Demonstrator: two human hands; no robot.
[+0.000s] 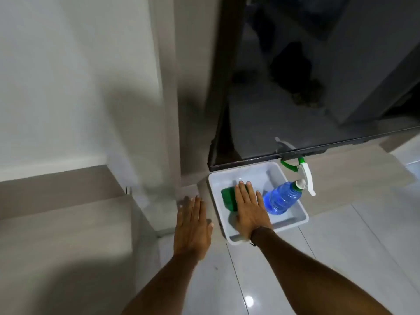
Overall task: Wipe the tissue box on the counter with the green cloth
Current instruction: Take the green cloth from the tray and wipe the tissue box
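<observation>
A folded green cloth (228, 198) lies inside a white plastic tub (293, 218) on the tiled floor. My right hand (250, 211) is stretched flat over the tub with its fingers spread, covering the cloth's right part; I cannot tell whether it touches the cloth. My left hand (193, 223) hovers flat and open to the left of the tub, holding nothing. No tissue box or counter is in view.
A blue spray bottle (283, 197) with a white and green trigger head lies tilted in the tub's right side. A dark glossy panel (318, 87) hangs just behind the tub. A grey step (68, 223) and a white wall are at the left.
</observation>
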